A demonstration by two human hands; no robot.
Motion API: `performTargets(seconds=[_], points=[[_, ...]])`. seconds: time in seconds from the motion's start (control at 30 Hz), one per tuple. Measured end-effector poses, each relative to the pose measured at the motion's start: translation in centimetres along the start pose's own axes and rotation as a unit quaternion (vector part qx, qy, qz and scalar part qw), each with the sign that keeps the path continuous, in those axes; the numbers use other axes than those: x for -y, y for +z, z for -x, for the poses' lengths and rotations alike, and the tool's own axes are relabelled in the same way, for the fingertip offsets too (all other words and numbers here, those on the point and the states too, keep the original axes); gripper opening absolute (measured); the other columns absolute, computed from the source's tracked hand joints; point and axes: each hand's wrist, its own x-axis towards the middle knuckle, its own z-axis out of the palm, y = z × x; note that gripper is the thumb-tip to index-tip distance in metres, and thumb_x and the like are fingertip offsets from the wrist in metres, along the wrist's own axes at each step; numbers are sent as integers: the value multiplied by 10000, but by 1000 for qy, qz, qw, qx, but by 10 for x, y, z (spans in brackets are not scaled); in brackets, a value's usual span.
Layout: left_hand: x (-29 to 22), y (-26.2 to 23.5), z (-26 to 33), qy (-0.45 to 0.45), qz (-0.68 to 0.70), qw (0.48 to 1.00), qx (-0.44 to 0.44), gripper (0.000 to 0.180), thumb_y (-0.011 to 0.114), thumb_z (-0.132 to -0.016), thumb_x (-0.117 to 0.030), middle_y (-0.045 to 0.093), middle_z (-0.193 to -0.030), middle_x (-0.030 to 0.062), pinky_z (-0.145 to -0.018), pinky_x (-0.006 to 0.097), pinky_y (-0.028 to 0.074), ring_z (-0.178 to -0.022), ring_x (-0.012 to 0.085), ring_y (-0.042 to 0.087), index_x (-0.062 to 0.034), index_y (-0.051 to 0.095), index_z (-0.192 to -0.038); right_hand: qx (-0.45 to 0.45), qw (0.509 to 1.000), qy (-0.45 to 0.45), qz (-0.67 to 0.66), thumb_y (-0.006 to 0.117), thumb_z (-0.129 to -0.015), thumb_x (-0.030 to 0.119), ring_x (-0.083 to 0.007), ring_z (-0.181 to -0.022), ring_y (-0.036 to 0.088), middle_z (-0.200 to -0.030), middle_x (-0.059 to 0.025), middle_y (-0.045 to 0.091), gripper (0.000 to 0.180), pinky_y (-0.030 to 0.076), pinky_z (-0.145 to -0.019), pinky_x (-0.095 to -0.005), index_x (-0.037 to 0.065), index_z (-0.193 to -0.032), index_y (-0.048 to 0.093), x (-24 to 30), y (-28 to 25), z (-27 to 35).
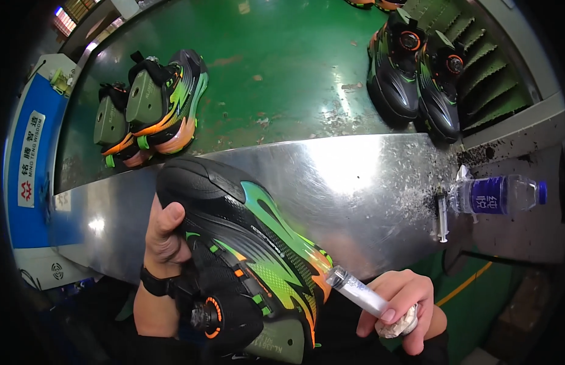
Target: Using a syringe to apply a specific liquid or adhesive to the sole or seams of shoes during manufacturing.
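A black sneaker (246, 243) with green and orange side panels lies tilted in my left hand (167, 228), whose thumb presses near the toe. An orange-ringed dial shows on its tongue, and a dark green shoe last (279, 342) fills its opening. My right hand (401, 307) is closed round a clear syringe (362, 294) with whitish contents. The syringe's tip end meets the shoe's side near the sole edge; the exact contact is too small to tell. A crumpled whitish wad (399, 323) sits at the syringe's rear, under my right fingers.
Two similar shoes on lasts (151, 109) stand on the green surface (276, 73) at left, two more (410, 73) at right. A water bottle (498, 194) lies beside another syringe (442, 220) right of the metal ledge (331, 201). A blue-and-white machine (36, 201) stands at far left.
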Motion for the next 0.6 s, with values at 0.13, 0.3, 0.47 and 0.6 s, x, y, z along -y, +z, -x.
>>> performTargets(seconds=[0.13, 0.3, 0.47, 0.6], points=[[-3, -3, 2, 20, -14, 1000, 9, 743, 717, -746, -332, 549, -1167, 237, -900, 466, 502, -1046, 340, 592, 51, 385, -1288, -3, 1000, 10, -16, 716, -790, 441, -285, -662, 658, -816, -209, 671, 526, 483, -642, -368, 23, -1085, 594, -5, 4, -18], [-5, -6, 6, 19, -42, 999, -15, 799, 762, -675, -335, 546, -1129, 233, -877, 428, 503, -1016, 314, 593, 50, 389, -1267, 17, 999, -17, -22, 659, -832, 467, -266, -831, 561, -838, -188, 681, 489, 467, -766, -442, 41, -1064, 601, -24, 4, -39], [-14, -2, 11, 10, -29, 997, -64, 880, 843, -556, -263, 540, -1110, 125, -889, 333, 470, -1011, 209, 566, 16, 384, -1252, 35, 999, -21, -35, 652, -843, 455, -260, -852, 542, -844, -188, 683, 463, 468, -767, -421, 41, -1046, 609, -34, 5, -48], [-13, -7, 9, 2, -36, 998, -49, 870, 841, -543, -269, 549, -1093, 130, -872, 328, 477, -994, 206, 573, 18, 389, -1229, 28, 999, 18, -12, 667, -834, 443, -261, -835, 553, -858, -196, 683, 452, 472, -751, -394, 40, -1032, 619, -38, 2, -50]])
